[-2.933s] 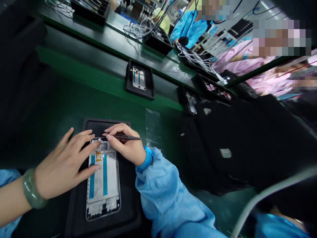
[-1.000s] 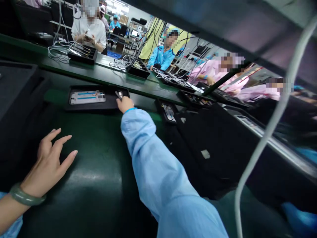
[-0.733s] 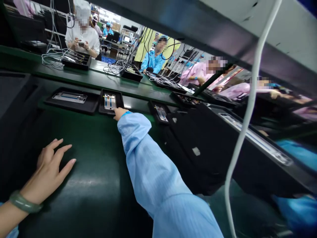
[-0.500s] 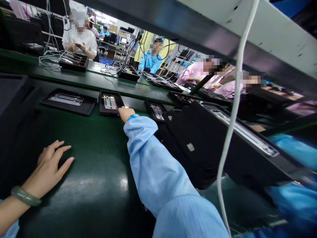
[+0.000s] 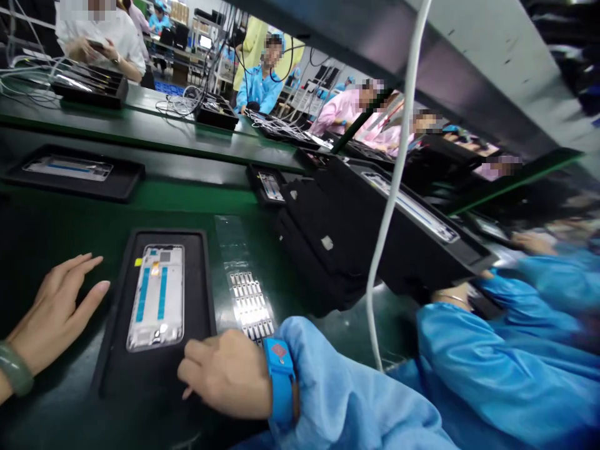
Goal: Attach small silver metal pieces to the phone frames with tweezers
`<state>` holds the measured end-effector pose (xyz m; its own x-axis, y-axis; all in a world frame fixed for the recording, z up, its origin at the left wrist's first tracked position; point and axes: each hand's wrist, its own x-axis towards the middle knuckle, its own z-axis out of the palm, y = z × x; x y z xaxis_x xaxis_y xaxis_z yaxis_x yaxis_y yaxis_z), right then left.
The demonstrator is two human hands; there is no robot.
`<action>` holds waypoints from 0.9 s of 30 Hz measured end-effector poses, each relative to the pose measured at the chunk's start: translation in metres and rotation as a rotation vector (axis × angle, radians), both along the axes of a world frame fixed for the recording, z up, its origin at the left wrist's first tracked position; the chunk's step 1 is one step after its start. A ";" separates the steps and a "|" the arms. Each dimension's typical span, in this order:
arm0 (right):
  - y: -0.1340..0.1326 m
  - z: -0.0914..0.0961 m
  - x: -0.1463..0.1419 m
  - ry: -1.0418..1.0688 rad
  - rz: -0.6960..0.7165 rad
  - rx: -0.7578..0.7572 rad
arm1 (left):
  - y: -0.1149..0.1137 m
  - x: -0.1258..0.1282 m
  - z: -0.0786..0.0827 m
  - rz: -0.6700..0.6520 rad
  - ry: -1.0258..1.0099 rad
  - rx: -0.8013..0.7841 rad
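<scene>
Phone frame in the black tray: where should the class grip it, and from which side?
Probably by the long edges of the pale rectangular phone frame with blue strips, from above: it lies flat in the black tray, with bare tray along both long sides for fingers.

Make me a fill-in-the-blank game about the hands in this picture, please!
1. The left hand wears a green ____ on its wrist.
2. The right hand has a blue ____ around its wrist.
3. The phone frame lies in a black ____.

Missing words: bangle, wristband, tray.
</scene>
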<state>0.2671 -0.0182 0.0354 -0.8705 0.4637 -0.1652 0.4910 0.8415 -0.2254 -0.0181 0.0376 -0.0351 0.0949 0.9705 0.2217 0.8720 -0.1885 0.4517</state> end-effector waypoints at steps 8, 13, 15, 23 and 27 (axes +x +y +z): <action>0.046 -0.016 0.076 1.166 -0.888 -0.404 | 0.007 0.020 0.011 -0.202 0.098 0.002; 0.059 -0.050 0.108 1.355 -1.414 -0.445 | 0.005 0.019 0.003 -0.322 0.194 -0.101; 0.056 -0.058 0.109 1.344 -1.442 -0.461 | -0.001 0.020 0.004 -0.290 0.221 -0.092; 0.059 -0.062 0.100 1.271 -1.457 -0.484 | -0.015 0.095 0.040 -0.635 0.247 0.161; 0.060 -0.061 0.099 1.261 -1.469 -0.478 | -0.015 0.157 0.040 -0.854 0.275 0.086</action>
<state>0.3663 0.0420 -0.0260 0.3629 0.9144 -0.1793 0.0375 -0.2066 -0.9777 0.1388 0.0224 0.0052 0.8366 0.5259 0.1534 0.4944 -0.8454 0.2021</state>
